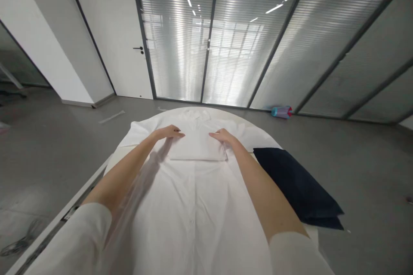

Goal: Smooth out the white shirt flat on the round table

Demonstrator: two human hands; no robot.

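Note:
A white button-front shirt (193, 206) lies spread out, its collar end at the far side and its sleeves out to both sides. On its upper part rests a flat white rectangular sheet (197, 148), whose straight near edge crosses the button line; whether it is card or folded cloth I cannot tell. My left hand (169, 132) grips the sheet's left side, thumb on top and the other fingers mostly hidden. At the right side my right hand (223, 135) holds it likewise, thumb pointing inward.
Beneath the shirt is a pale table (226, 114) with a rounded far end. A folded dark navy cloth (297, 184) lies along its right edge. On the floor beyond stands a blue-and-red striped object (281, 112) near the glass partition (232, 51). Cables (21, 242) lie at lower left.

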